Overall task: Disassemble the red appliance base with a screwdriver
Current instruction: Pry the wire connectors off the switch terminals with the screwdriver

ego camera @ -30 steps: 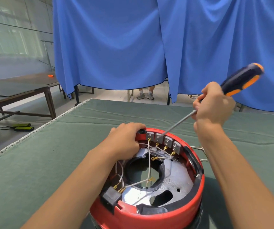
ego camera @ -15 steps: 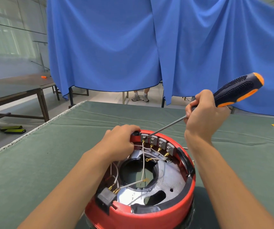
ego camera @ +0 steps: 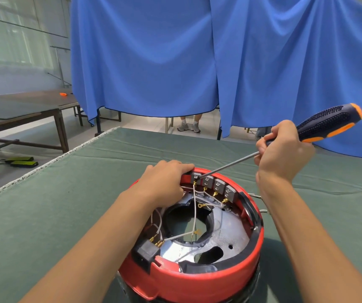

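Head view, left hand (ego camera: 164, 182) curled gripping red base (ego camera: 197, 278) rim; right hand (ego camera: 282, 154) clenching screwdriver (ego camera: 326, 125)

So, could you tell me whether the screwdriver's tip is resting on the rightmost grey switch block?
No, the orange-and-black screwdriver tip meets the leftmost of the four grey switch blocks.

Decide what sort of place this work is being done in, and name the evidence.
Probably a workshop or recording hall, not a home: a green cloth-covered table, blue curtains as partitions, and bare wooden workbenches on a hard floor.
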Action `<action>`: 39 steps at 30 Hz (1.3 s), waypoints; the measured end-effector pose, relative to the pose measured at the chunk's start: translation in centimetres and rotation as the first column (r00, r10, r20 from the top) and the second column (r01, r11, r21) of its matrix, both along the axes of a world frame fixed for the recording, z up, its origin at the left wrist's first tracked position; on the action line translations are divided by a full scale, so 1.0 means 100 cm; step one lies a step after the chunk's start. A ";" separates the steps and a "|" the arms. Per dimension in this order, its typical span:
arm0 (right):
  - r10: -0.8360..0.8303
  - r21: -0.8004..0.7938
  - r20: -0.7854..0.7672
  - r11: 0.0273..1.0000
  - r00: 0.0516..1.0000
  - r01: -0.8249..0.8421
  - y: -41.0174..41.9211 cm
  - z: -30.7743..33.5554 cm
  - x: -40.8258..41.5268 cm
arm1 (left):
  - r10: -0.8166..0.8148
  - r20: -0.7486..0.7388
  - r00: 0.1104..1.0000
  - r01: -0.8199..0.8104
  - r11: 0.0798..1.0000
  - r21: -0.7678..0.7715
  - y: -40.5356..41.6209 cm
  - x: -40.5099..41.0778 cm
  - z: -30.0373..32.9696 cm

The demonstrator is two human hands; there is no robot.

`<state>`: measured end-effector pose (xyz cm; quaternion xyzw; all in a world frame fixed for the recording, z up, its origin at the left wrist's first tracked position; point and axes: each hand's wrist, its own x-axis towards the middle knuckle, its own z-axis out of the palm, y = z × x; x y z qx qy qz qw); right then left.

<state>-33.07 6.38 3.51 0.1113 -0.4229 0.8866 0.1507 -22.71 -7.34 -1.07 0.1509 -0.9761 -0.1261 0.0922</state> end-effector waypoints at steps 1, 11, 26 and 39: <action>-0.001 -0.005 -0.003 1.000 1.000 0.001 -0.001 0.000 -0.001 | -0.002 -0.005 1.000 0.003 1.000 0.005 0.000 0.000 0.000; 0.002 0.000 0.068 1.000 0.998 -0.002 -0.006 0.005 -0.017 | -0.013 -0.061 0.998 0.016 0.999 0.049 -0.003 0.000 -0.001; -0.013 0.015 -0.153 1.000 0.988 0.015 0.000 0.017 0.008 | 0.009 -0.071 0.997 -0.004 0.998 0.062 -0.004 -0.002 -0.002; -0.022 0.039 -0.267 0.999 0.963 0.034 -0.007 -0.001 0.031 | 0.027 -0.073 0.997 -0.021 0.996 0.091 -0.004 -0.003 -0.003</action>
